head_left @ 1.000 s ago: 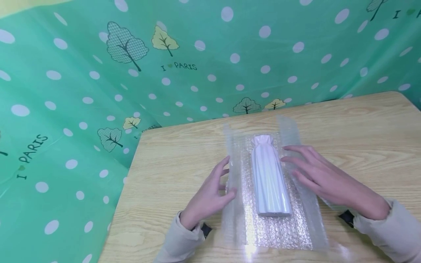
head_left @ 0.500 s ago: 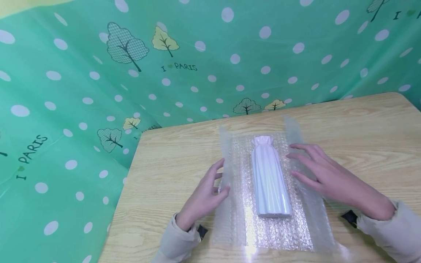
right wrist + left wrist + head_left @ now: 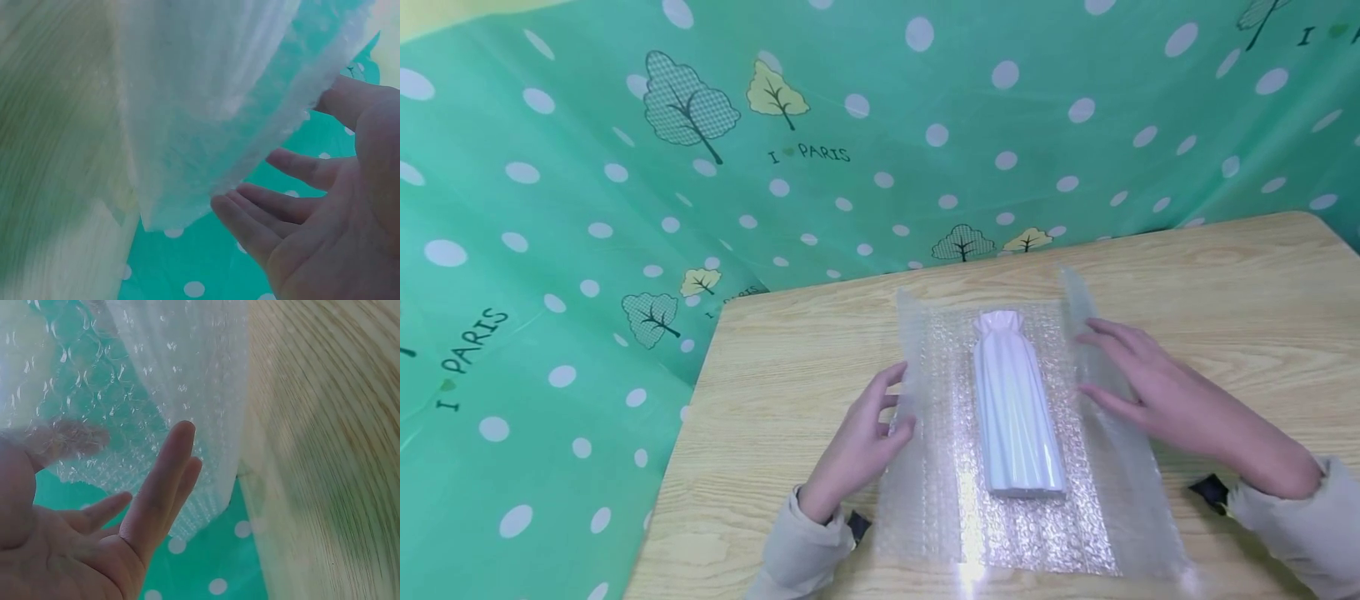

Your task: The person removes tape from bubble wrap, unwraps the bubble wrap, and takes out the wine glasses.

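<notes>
A white pleated vase [image 3: 1017, 408] with a gathered neck lies on its side on a sheet of bubble wrap [image 3: 940, 500], neck toward the far edge of the table. Both long sides of the wrap stand up from the table. My left hand [image 3: 863, 442] is at the left flap, fingers apart and extended; in the left wrist view the thumb shows through the clear wrap [image 3: 181, 356]. At the right flap, my right hand [image 3: 1157, 387] has its extended fingers [image 3: 240, 225] against the outer side, with the thumb tip hidden behind the flap's edge.
The wood-grain table [image 3: 790, 367] spreads out on both sides of the wrap. Behind it and to the left hangs a green dotted sheet [image 3: 820, 200] with printed trees. A black piece [image 3: 1210, 493] shows at the right wrist and another [image 3: 857, 527] at the left.
Both hands have moved outward, left hand to the left and right hand to the right. The wrap's flaps have spread wider apart, while the vase stays in place.
</notes>
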A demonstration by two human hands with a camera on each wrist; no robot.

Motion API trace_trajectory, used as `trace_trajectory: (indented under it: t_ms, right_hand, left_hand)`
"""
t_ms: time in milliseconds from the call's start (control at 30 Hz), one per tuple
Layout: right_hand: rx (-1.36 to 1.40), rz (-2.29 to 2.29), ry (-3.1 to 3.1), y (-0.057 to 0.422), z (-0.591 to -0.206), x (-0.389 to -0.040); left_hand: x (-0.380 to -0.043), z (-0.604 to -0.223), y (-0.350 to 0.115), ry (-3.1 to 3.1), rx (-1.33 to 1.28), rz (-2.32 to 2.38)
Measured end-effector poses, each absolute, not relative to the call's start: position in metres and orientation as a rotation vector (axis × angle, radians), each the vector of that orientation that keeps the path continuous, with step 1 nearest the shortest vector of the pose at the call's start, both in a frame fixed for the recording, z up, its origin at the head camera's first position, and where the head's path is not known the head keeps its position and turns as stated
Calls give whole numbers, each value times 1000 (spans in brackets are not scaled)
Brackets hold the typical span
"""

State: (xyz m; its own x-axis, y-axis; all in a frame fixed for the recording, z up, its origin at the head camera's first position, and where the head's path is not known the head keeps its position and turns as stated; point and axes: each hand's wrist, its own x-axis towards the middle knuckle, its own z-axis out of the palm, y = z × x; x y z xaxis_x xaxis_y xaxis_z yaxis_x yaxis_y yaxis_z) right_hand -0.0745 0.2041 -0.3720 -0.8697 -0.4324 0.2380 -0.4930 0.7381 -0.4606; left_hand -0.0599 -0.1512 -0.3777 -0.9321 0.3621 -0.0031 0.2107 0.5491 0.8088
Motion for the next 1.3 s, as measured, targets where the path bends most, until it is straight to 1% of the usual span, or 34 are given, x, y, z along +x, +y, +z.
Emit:
trace_trajectory:
  t_ms: [200,467,633,933,1033,1300]
  right_hand:
    - [739,801,-2871,211,-372,-77]
    - [729,789,-2904,217,-374,-80]
    - [743,772,-2903,220,-374,-80]
    - [733,785,-2925,223,-373,-82]
    - [731,776,-2929,224,-373,-82]
    - [751,771,-2930,232,-373,-82]
  left_hand:
    - [-63,-378,-152,2617,422,1374]
    - [-67,-383,-158,2631,425,1395]
    - [-69,-383,-160,2625,371,1423]
    - [-64,-359,-152,2592,338,1525]
    - [-66,-362,-153,2576,332,1563]
    - [-77,-391,-165,2575,299,1583]
